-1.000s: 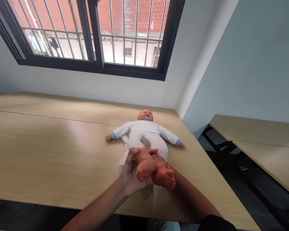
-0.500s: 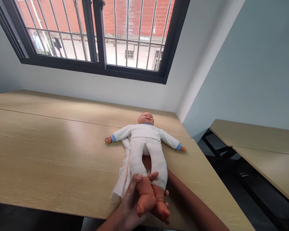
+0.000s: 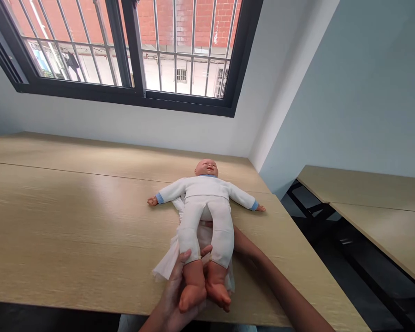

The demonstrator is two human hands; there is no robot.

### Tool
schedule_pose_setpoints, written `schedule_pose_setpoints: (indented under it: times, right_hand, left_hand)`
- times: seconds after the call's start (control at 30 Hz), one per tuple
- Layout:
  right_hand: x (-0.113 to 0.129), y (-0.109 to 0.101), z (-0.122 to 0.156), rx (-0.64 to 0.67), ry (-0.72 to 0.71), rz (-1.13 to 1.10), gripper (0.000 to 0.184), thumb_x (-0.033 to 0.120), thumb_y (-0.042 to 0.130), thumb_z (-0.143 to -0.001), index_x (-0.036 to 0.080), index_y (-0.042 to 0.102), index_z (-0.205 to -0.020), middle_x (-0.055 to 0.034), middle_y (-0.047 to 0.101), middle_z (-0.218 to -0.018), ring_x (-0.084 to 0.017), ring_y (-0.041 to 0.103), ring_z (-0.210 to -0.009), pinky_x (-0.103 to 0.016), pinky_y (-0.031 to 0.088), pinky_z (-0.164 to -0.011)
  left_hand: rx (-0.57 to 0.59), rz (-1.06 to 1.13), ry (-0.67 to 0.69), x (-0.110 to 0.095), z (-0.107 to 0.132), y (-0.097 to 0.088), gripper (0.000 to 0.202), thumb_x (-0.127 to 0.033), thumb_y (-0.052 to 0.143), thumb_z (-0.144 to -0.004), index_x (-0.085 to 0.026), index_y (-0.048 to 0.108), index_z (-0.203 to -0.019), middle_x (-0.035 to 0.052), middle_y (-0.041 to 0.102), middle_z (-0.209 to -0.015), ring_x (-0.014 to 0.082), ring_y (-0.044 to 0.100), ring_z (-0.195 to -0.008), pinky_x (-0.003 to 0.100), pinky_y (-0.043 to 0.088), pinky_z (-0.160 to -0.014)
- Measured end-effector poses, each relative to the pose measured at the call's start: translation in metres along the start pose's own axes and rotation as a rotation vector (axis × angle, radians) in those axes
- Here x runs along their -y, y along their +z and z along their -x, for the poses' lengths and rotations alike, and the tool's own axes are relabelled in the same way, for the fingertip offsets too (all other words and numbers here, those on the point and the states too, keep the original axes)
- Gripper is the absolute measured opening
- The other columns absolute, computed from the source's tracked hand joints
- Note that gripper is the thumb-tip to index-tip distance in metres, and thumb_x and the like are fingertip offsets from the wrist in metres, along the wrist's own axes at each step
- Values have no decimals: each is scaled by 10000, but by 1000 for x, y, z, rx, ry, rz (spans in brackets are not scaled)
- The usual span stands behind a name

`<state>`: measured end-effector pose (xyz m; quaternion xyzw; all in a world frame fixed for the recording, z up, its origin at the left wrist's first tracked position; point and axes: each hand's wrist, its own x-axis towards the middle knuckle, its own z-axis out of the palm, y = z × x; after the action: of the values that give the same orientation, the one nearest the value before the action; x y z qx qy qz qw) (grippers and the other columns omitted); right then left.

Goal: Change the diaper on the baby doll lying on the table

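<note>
A baby doll (image 3: 207, 188) in a white top with blue cuffs and white trousers lies on its back on the wooden table, arms spread. My left hand (image 3: 175, 288) is closed around its lower legs, thumb on the near trouser leg and fingertips showing between the legs. Beneath the doll is a thin white diaper (image 3: 168, 259), spread out past its hip and also showing between and beside its legs. My right hand (image 3: 206, 224) reaches in from the right under the raised thighs. Only a bit of it shows between the legs; most of its fingers are hidden.
The wooden table (image 3: 72, 221) runs up to the wall below a barred window (image 3: 134, 87). To the right, across a dark gap, stands another table (image 3: 383, 221) with black legs.
The diaper now shows between the doll's legs and to the right of them, where it did not before. The doll's feet have parted a little. My left hand keeps its grip.
</note>
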<state>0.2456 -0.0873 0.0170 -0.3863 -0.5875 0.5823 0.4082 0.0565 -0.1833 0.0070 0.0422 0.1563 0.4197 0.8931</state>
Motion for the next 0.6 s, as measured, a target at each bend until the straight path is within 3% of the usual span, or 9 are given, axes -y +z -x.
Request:
schedule_pose_setpoints:
  times: [0.1,0.2,0.3,0.37,0.43,0.53,0.6]
  right_hand:
    - [-4,0,9,-112,75,-228,474,622,649,-770,284,716,-1095,-75,669,-1196,-354,544,-1223,-479,463,-999]
    - [-2,3,23,-92,151,-410,639,730,456,-848,227,652,-1190,-105,644,-1247,-334,547,-1227,-473,437,-1038]
    - [4,5,31,-149,154,-378,604,656,569,-835,197,601,-1226,-127,630,-1258,-326,574,-1184,-441,466,-1008]
    - [6,4,34,-209,142,-317,558,533,685,-804,231,560,-1258,-100,621,-1266,-302,595,-1144,-410,499,-964]
    - [7,3,35,-233,157,-283,569,473,723,-789,257,527,-1277,-78,627,-1238,-272,624,-1074,-385,530,-901]
    - [8,1,36,-234,188,-265,542,477,700,-812,251,518,-1269,-76,633,-1200,-237,645,-989,-352,548,-843]
    - [7,-1,35,-220,193,-241,527,480,686,-822,248,517,-1264,-77,624,-1223,-238,639,-1016,-352,543,-861]
  left_hand:
    - [-40,-38,-10,-7,6,-3,577,-503,668,-805,-164,605,-1268,146,618,-1306,378,525,-1260,526,386,-1062]
    - [-74,-144,-51,-16,13,1,570,-479,677,-803,-169,604,-1275,146,607,-1325,373,491,-1300,519,396,-1058]
    - [-86,-283,-58,-30,23,5,563,-448,733,-750,-154,640,-1222,155,630,-1290,378,492,-1295,517,434,-1026]
    - [-165,-387,-3,-43,30,6,475,-433,749,-736,-149,695,-1113,136,677,-1207,352,577,-1194,481,487,-973]
    - [-264,-499,47,-57,37,5,373,-425,744,-749,-134,733,-984,104,734,-1017,275,669,-974,392,540,-880]
    - [-317,-645,73,-78,44,5,311,-421,750,-757,-130,736,-866,50,722,-765,178,654,-712,275,546,-735]
    - [-326,-719,112,-89,45,6,313,-409,779,-732,-141,723,-884,37,722,-764,159,646,-691,238,529,-712]
